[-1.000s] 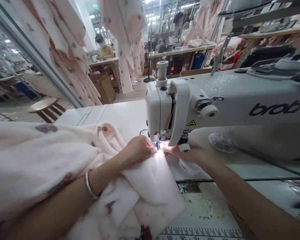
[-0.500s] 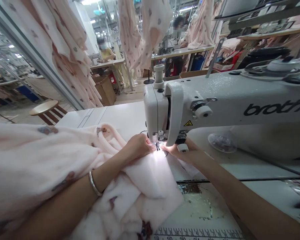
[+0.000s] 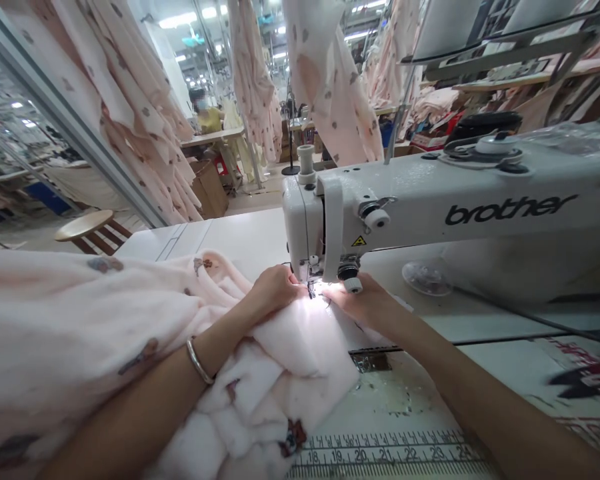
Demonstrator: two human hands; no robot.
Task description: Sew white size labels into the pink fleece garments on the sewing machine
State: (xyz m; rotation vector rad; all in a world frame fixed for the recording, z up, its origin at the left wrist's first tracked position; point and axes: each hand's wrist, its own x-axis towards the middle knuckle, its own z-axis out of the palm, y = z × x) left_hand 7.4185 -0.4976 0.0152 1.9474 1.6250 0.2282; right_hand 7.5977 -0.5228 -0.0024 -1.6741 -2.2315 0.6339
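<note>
Pale pink fleece fabric (image 3: 305, 340) with printed motifs lies bunched over the table, one flat edge under the lit presser foot (image 3: 312, 289) of a white sewing machine (image 3: 405, 207). My left hand (image 3: 275, 288), with a bangle on its wrist, is closed on the fabric just left of the foot. On the other side, my right hand (image 3: 360, 300) reaches beneath the machine head, fingertips pressed together on the fabric edge close to the needle. The machine head and tension knob partly cover those fingers.
A clear plastic bobbin-like disc (image 3: 427, 277) lies under the machine arm, with a dark cord running right. A printed ruler (image 3: 385, 453) runs along the front edge. Beyond are a wooden stool (image 3: 85, 225), hanging pink fabric (image 3: 130, 100), a cardboard box (image 3: 210, 189) and a seated person (image 3: 209, 117).
The view has turned slightly right, so more of the machine arm and the ruler shows. Both hands stay beside the presser foot, and the fabric under it has barely shifted.
</note>
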